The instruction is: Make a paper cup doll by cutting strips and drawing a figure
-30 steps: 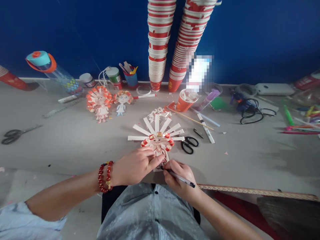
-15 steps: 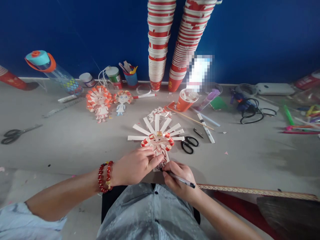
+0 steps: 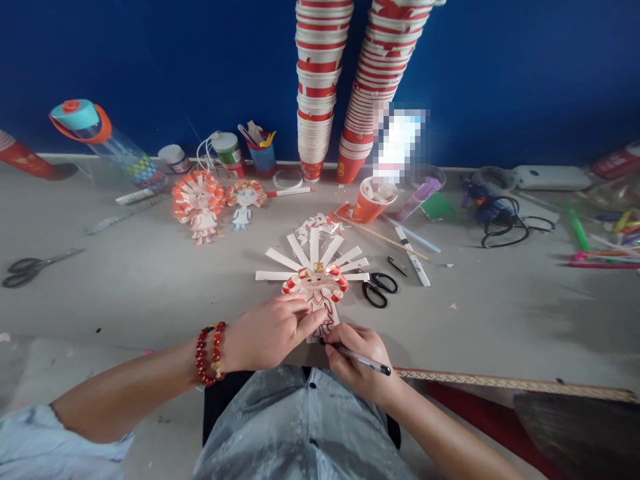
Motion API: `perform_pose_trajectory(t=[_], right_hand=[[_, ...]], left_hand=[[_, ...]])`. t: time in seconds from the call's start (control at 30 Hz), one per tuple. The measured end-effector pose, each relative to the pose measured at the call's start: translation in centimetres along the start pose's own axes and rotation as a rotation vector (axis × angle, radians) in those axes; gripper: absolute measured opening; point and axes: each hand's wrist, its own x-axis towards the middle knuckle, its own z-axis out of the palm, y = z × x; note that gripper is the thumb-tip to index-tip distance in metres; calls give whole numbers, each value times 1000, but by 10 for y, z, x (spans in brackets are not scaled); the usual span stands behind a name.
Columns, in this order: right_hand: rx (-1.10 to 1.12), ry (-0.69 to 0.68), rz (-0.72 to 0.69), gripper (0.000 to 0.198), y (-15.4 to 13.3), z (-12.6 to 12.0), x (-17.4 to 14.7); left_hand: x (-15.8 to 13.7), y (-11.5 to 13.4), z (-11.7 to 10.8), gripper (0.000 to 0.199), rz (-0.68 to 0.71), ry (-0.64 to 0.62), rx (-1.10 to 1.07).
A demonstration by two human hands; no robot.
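Note:
A paper doll (image 3: 317, 285) cut from a paper cup lies near the table's front edge, with white strips fanned out above its drawn face and red-and-white curls at the sides. My left hand (image 3: 273, 330) lies on the doll's body from the left, fingers stretched out and thumb across the drawn dress. In my right hand (image 3: 361, 357) is a black-capped pen (image 3: 363, 361), its tip at the lower end of the doll. Black-handled scissors (image 3: 380, 289) lie just right of the doll, their blades partly under the strips.
Paper scraps (image 3: 320, 227) lie behind the doll. Two finished-looking dolls (image 3: 204, 207) lie back left. Tall stacks of paper cups (image 3: 314, 140) stand by the blue wall. A white marker (image 3: 413, 257), a wooden stick (image 3: 387, 239) and a cup of scraps (image 3: 371, 203) are at right. More scissors (image 3: 30, 270) lie far left.
The pen tip has shifted very slightly to the left at the doll's lower end. Otherwise both hands and the doll stay in place.

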Motion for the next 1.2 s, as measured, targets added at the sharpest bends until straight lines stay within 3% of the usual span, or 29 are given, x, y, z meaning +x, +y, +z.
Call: perform_pose_trajectory(t=[0.57, 0.87, 1.0, 1.2], right_hand=[[6, 35, 37, 12, -1, -2, -1], [168, 332, 185, 8, 2, -9, -13], [117, 233, 141, 11, 3, -13, -12], [-147, 77, -11, 21, -1, -12, 0]], left_hand=[[0, 0, 0, 38, 9, 43, -40], [0, 1, -1, 28, 78, 35, -31], [-1, 2, 1, 27, 133, 44, 30], [-2, 8, 5, 22, 104, 46, 89]])
